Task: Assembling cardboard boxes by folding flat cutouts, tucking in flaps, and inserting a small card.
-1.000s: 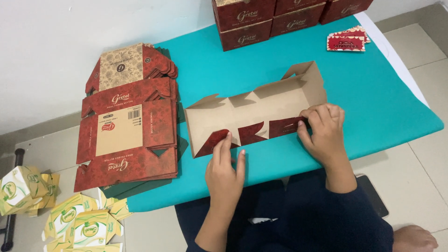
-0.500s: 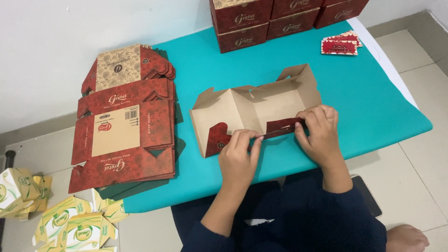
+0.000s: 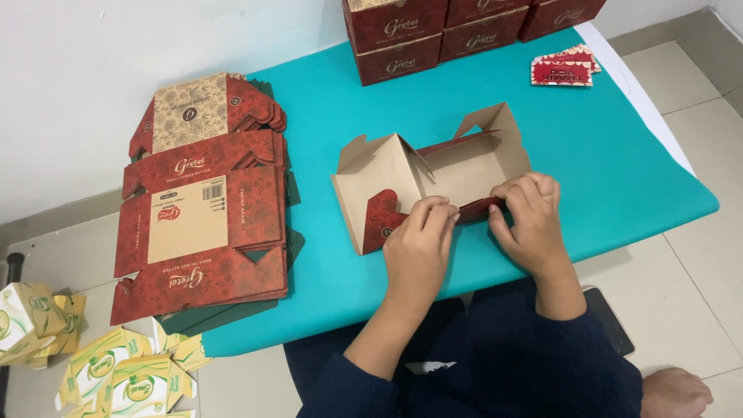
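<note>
Already half-formed, the box sits mid-surface: far wall and end flaps stand, the near wall is only partly folded. The left hand and right hand pinch that red near flap. Flat blanks wait left.

Both hands, the left hand and the right hand, press on the near wall of the half-folded carton, which fills the middle of the teal tabletop. To the left, the stack of flat red carton blanks blocks that side, with only a narrow teal lane between it and the carton. Along the far edge the row of finished red boxes closes the way. Bare tabletop lies open to the right, past the small red cards near the far right corner.
</note>
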